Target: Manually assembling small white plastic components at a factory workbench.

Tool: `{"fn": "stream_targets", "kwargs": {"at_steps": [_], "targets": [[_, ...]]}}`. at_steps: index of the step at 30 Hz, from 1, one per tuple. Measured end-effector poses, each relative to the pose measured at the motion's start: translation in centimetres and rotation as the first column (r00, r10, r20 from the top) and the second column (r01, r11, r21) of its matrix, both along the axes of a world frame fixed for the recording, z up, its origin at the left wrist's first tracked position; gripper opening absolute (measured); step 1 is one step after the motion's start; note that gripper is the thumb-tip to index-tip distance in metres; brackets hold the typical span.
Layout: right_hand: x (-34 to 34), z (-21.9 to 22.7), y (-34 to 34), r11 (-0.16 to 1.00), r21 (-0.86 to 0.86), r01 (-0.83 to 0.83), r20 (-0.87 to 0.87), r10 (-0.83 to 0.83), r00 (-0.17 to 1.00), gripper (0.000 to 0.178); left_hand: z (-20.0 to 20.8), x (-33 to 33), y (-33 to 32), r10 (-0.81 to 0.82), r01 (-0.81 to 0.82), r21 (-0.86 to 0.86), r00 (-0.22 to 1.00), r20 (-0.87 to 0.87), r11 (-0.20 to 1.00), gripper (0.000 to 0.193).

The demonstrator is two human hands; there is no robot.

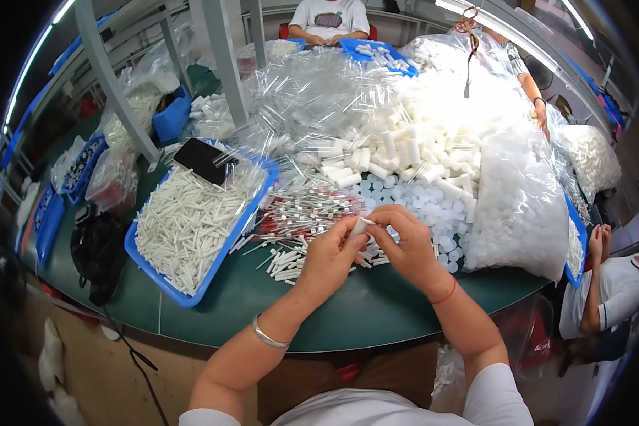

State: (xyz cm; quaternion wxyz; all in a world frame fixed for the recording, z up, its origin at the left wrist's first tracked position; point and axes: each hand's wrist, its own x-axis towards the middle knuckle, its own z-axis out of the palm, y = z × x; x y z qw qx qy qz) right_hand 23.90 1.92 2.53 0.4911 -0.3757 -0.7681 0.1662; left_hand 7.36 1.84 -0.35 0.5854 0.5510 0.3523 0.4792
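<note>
Over the near middle of the table, my left hand is closed round a short white cylinder. The fingertips of my right hand pinch at its upper end, so part of it is hidden. Just beyond my left hand lies a heap of thin red, white and metal-tipped pieces. Small white sticks are scattered beside that wrist. Beyond my right hand spread translucent round caps, and behind them is a pile of larger white cylinders.
A blue tray of white sticks stands at left, with a black phone on it. Clear tubes heap up behind. A full plastic bag stands at right. Grey posts rise at left. Other people sit across and at right.
</note>
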Motion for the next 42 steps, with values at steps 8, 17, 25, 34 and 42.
{"fn": "stream_targets", "kwargs": {"at_steps": [8, 17, 25, 34, 42], "targets": [[1.2, 0.1, -0.3, 0.999, -0.029, -0.015, 0.065, 0.017, 0.998, 0.014, 0.2, -0.3, -0.5, -0.025, 0.025, -0.002, 0.995, -0.096, 1.0, 0.03], [2.7, 0.2, 0.0, 0.987, 0.16, -0.014, 0.414, -0.054, 0.909, 0.023, 1.2, -1.5, -0.3, -0.065, 0.046, -0.132, 0.988, -0.14, 0.99, 0.04], [1.5, 0.5, -1.2, 0.993, 0.044, -0.111, 0.44, 0.081, 0.894, 0.037, 1.4, -1.5, -0.1, -0.107, 0.08, -0.142, 0.976, -0.191, 0.987, 0.052], [1.3, -0.8, -1.0, 0.993, 0.027, -0.112, 0.342, 0.096, 0.935, 0.031, 3.2, -4.7, 4.2, 0.391, -0.143, 0.421, 0.702, -0.595, 0.896, 0.033], [1.5, -1.3, -0.6, 0.998, 0.061, 0.0, 0.233, -0.014, 0.972, 0.026, 2.8, -11.2, 11.7, 0.702, 0.029, 0.701, -0.031, -0.712, 0.713, 0.008]]}}
